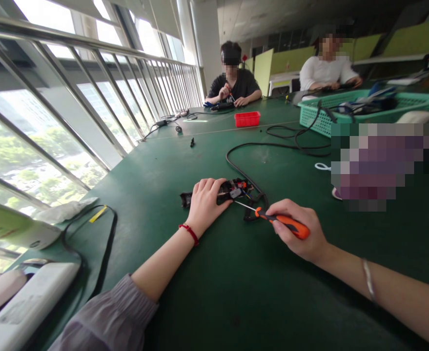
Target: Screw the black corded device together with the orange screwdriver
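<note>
A dark green table (185, 161) spreads under everything, with a metal railing (126, 57) along its edge from 9 to 11 o'clock, taking the tool as centre and 12 as straight ahead. A person in a black shirt (249, 84) sits at 12 o'clock and a person in white (322, 73) at 1, making 2 people across the table. The green plastic basket (315, 121), with assorted items inside, stands at 2 o'clock. The white power strip (34, 304) lies at 8 o'clock and the green-and-white bottle (7, 226) on its side nearer 9.

The left hand (207, 202), a red cord bracelet at its wrist, is curled over the middle of the opened black electric tool (232, 190), fingers together on the far side and thumb at the near side. The tool lies on the table ahead of the wearer, its coloured wires exposed. The right hand (300, 226) comes in from 4 o'clock, closed round the orange-and-black handle of a screwdriver (291, 224); the shaft points toward 10 and its tip meets the tool's near side, though whether it sits in a screw cannot be told.

A black cable (251, 144) loops out toward 2 o'clock. The red tray (247, 119) sits near 12, and a small black part (192, 142) at 11.
</note>
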`<state>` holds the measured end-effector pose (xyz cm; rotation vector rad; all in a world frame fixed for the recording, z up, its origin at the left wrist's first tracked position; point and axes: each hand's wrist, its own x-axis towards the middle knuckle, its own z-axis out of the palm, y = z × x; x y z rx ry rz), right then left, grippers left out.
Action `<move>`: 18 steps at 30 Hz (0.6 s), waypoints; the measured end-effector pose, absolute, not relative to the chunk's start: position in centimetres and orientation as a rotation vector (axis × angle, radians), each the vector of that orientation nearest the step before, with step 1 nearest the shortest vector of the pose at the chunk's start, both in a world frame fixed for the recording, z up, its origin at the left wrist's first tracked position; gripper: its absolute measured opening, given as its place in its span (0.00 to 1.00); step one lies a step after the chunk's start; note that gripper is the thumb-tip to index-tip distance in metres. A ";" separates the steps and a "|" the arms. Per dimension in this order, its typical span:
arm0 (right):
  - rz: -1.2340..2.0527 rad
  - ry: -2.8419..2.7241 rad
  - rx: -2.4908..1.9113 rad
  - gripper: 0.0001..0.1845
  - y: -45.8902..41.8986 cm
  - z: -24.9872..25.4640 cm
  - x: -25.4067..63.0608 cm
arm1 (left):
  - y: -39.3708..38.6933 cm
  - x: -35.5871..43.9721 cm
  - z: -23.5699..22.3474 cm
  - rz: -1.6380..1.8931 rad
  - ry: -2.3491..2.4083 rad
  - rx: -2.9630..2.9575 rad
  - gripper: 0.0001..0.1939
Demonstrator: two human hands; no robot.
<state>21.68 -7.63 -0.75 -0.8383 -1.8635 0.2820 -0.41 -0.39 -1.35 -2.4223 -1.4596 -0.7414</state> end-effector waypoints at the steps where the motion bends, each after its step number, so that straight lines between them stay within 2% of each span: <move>1: 0.269 -1.863 -0.837 0.05 -7.6 -0.8 21.7 | -0.4 -0.4 -1.4 -0.742 -1.460 -2.421 0.24; 9: 0.231 -1.865 -0.831 0.07 -7.7 -1.0 21.8 | -0.4 -0.4 -1.3 -0.753 -1.454 -2.416 0.23; 18: 0.317 -1.945 -0.903 0.04 -7.5 -0.7 21.3 | -0.4 -0.4 -1.3 -0.746 -1.471 -2.439 0.24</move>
